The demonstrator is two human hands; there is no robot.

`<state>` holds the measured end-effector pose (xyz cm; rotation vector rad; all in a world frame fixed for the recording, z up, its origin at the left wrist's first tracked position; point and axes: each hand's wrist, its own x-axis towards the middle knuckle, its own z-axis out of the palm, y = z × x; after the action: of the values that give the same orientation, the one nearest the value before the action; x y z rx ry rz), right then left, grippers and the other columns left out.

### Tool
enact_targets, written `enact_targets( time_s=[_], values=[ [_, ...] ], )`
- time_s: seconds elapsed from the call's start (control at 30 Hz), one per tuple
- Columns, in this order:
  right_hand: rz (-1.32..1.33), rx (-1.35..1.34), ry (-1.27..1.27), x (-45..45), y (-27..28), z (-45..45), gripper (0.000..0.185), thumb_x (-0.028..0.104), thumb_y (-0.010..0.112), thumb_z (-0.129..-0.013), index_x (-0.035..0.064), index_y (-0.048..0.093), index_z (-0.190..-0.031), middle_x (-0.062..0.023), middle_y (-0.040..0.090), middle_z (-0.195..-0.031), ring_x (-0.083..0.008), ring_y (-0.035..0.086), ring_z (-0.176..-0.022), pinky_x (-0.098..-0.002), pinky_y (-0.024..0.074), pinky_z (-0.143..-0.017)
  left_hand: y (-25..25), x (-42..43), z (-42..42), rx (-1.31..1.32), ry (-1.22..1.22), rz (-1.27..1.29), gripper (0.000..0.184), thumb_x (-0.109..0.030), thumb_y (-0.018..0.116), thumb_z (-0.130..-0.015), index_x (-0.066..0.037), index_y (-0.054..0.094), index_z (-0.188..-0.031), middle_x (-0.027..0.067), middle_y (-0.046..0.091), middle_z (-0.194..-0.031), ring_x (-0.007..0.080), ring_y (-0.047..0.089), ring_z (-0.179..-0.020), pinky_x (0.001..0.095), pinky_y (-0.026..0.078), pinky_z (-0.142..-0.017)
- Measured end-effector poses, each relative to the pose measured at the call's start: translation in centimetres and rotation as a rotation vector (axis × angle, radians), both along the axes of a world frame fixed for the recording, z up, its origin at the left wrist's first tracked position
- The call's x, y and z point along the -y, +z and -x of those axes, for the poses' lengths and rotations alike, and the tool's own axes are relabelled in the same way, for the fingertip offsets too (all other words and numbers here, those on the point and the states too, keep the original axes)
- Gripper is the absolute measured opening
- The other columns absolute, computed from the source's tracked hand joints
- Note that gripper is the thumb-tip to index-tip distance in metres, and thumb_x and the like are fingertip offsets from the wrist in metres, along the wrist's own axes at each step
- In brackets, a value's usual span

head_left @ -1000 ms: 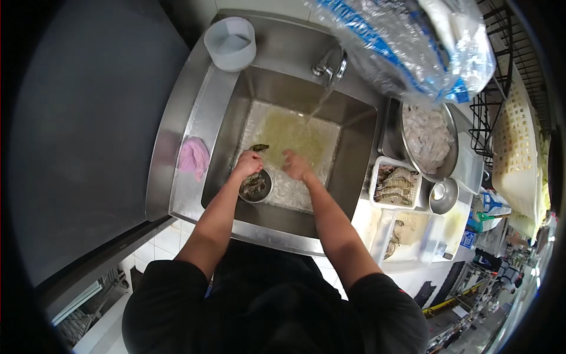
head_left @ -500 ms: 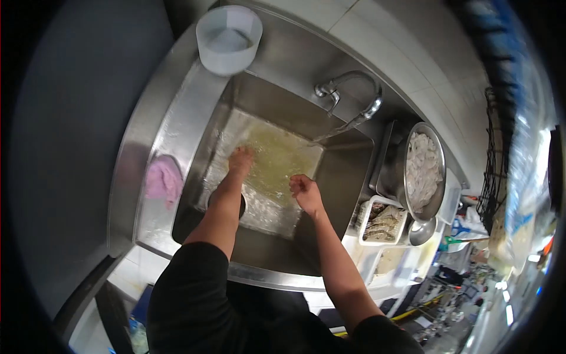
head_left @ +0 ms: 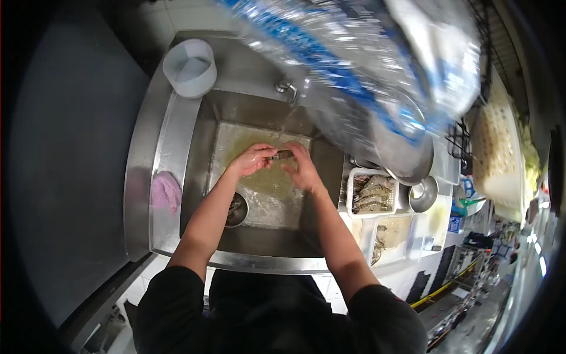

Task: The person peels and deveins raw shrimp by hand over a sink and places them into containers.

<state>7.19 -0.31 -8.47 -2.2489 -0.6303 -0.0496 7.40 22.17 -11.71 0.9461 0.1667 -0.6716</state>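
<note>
Both hands are together above the metal sink (head_left: pixel 321 177). Between them is a dark shrimp (head_left: pixel 283 155). My left hand (head_left: pixel 254 159) has its fingers closed on the shrimp's left end. My right hand (head_left: pixel 302 167) pinches the other end from the right. Under the hands, yellowish water (head_left: pixel 242 140) covers part of the sink floor. A round metal bowl (head_left: pixel 246 213) with dark pieces in it stands in the sink near my left forearm. From the faucet (head_left: pixel 284 86) a thin stream of water runs down behind the hands.
A white tub (head_left: pixel 190 69) stands at the back left corner, a pink cloth (head_left: pixel 165 192) on the left ledge. To the right are a white basket of shrimp (head_left: pixel 374 193), a small metal bowl (head_left: pixel 423 194) and a clear container (head_left: pixel 394 239). A plastic bag (head_left: pixel 365 65) hangs over the upper right.
My hands, apart half a second ago, have come together around the shrimp. The view has shifted, bringing the hanging bag back over the faucet side and uncovering the bowl in the sink.
</note>
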Motion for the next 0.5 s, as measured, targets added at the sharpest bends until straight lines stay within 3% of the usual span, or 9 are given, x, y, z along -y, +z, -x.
enact_targets(
  time_s=[0.03,0.1,0.17,0.23,0.5],
  values=[
    [-0.024,0.011,-0.015,-0.4,2.8,-0.5,0.037,0.005,0.069,-0.086,0.0053,0.06,-0.122,-0.013,0.064,-0.116,-0.0298,0.063,-0.104,-0.0366,0.0488,-0.094,1.8,-0.3,0.1,-0.023,0.017,0.119,0.021,-0.02,0.064,-0.096,-0.004,0.063,-0.11,0.0036,0.065,-0.098,0.0102,0.061,-0.08,0.0278,0.051,-0.067],
    [-0.265,-0.454,0.055,-1.4,9.0,-0.8,0.037,0.002,0.068,-0.086,0.006,0.061,-0.122,-0.0117,0.064,-0.115,-0.0267,0.062,-0.107,-0.0344,0.0489,-0.093,7.0,0.0,0.3,0.009,0.074,0.079,0.022,-0.019,0.065,-0.096,-0.003,0.063,-0.111,0.0042,0.065,-0.098,0.0113,0.062,-0.082,0.0277,0.053,-0.069],
    [-0.296,-0.385,0.009,-1.6,9.2,-1.0,0.036,0.006,0.068,-0.087,0.0057,0.062,-0.123,-0.0115,0.064,-0.112,-0.0268,0.062,-0.102,-0.034,0.049,-0.09,10.2,0.3,0.4,0.045,0.132,0.047,0.023,-0.018,0.065,-0.096,-0.001,0.064,-0.112,0.0048,0.065,-0.099,0.0123,0.063,-0.084,0.0276,0.054,-0.072],
    [-0.366,-0.29,0.001,-1.8,10.0,-1.4,0.033,0.006,0.067,-0.089,0.0039,0.062,-0.121,-0.0126,0.064,-0.11,-0.0267,0.063,-0.099,-0.0334,0.0493,-0.088,12.2,0.3,0.1,0.299,0.175,-0.175,0.026,-0.014,0.063,-0.097,0.001,0.062,-0.118,0.0072,0.066,-0.1,0.0144,0.065,-0.086,0.0287,0.057,-0.078],
    [-0.774,-0.448,-0.179,-5.0,10.1,-3.3,0.024,0.006,0.059,-0.095,0.0005,0.061,-0.118,-0.0057,0.066,-0.094,-0.0126,0.06,-0.08,-0.0268,0.0505,-0.073,15.4,0.6,-2.8,0.236,0.269,-0.163,0.027,-0.013,0.06,-0.098,0.005,0.06,-0.119,0.0104,0.067,-0.104,0.0165,0.067,-0.087,0.0313,0.058,-0.081]
  ],
)
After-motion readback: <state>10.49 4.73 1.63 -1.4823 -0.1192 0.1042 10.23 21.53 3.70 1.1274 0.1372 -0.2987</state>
